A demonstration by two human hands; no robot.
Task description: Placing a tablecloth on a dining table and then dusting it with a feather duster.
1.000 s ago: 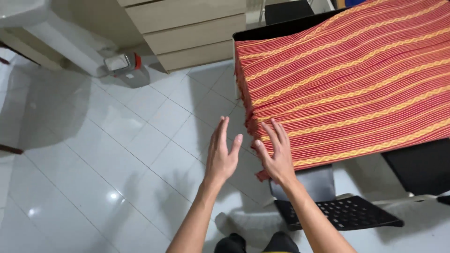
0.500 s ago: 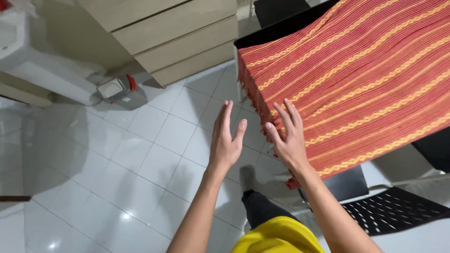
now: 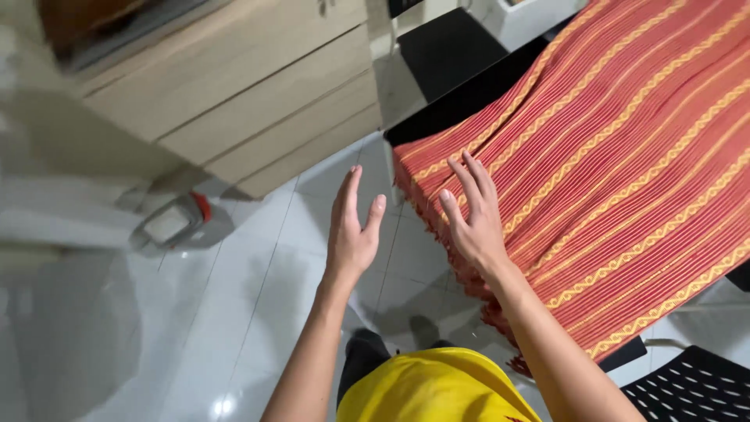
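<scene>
A red and orange striped cloth (image 3: pixel 625 156) with yellow wavy lines lies spread over a black table (image 3: pixel 461 101), its fringed edge hanging over the near left side. My right hand (image 3: pixel 473 219) hovers flat, fingers apart, just over the cloth's left edge. It holds nothing. Beside it, my left hand (image 3: pixel 351 230) is raised over the floor with fingers straight and spread, also holding nothing. The two palms face each other a short gap apart.
A beige chest of drawers (image 3: pixel 234 101) stands at the back left. A small grey bin with a red part (image 3: pixel 176 223) sits on the glossy white tile floor (image 3: pixel 234 312). A black perforated chair (image 3: pixel 695 383) is at the lower right, another black chair (image 3: pixel 445 47) behind the table.
The view has swung and tilted. Both hands have moved up and further along the cloth's left edge, staying empty with spread fingers. My yellow shirt now fills more of the bottom.
</scene>
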